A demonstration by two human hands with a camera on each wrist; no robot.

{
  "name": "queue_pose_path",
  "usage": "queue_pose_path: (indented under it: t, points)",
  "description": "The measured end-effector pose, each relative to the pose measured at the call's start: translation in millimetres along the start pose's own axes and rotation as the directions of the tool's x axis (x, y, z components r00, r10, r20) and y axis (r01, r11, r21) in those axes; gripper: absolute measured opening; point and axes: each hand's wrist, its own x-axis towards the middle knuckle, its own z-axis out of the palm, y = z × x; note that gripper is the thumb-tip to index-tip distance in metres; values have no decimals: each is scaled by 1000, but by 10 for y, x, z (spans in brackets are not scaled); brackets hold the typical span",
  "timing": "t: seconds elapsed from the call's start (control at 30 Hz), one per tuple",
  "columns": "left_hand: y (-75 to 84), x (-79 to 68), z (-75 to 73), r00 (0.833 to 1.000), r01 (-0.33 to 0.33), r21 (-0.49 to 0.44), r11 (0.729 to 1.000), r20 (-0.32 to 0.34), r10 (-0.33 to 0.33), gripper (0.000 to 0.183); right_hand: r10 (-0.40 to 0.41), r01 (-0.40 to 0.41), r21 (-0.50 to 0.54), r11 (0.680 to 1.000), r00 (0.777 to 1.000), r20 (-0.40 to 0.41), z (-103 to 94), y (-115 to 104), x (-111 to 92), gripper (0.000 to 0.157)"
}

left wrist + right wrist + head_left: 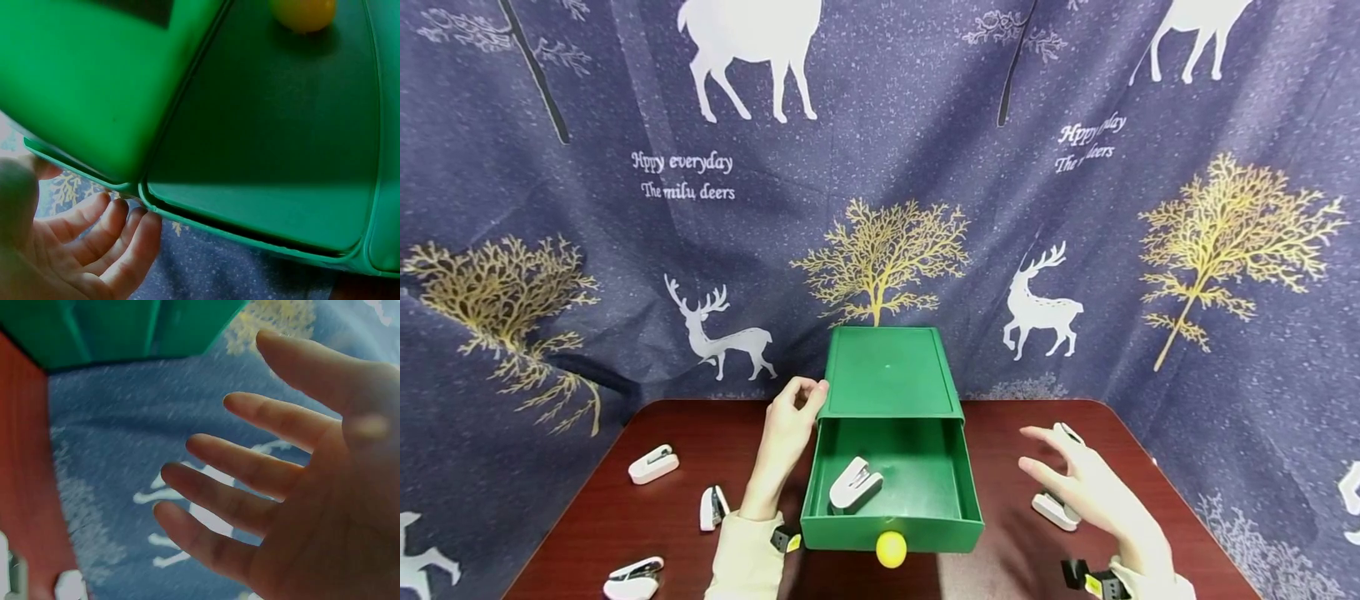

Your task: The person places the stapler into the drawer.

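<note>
A green drawer box (889,371) stands at the table's back with its drawer (917,533) pulled out toward me. Inside the drawer, on the left, lies a white mini stapler (853,485). My left hand (793,417) is at the box's left side; in the left wrist view its fingertips (147,222) touch the side near the edge, fingers relaxed. To the right of the box, my right hand (1086,479) hovers with spread fingers and holds nothing. Below it, a white stapler (1054,512) lies partly hidden, and another white stapler (1067,432) shows behind the hand.
Three more white staplers lie on the left of the brown table (587,492): one at the back (653,465), one near my left forearm (712,507), one in front (634,579). A yellow round knob (891,549) sticks out from the drawer front. A patterned curtain (880,150) hangs behind.
</note>
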Motion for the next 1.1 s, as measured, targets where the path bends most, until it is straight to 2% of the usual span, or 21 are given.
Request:
queue_pose_path:
  t: [0.27,0.47,0.7,0.93,1.1]
  points:
    - [-3,0,6,1000,6,2,1000,-5,-6,27,129,-129,-4,992,992,-18,146,380,-106,48]
    - [20,-2,8,1000,9,-22,1000,8,-9,27,165,-167,-42,985,986,-37,301,626,-136,55]
    - [22,-10,-8,1000,8,-21,1000,6,-8,28,194,-195,-60,979,981,-20,429,786,-175,59]
    - [-6,-19,-13,1000,17,-13,1000,18,-16,31,251,-249,-71,966,967,31,523,926,-244,67]
    - [2,-11,-15,1000,16,-22,1000,19,-16,31,246,-244,-92,965,969,14,579,992,-252,60]
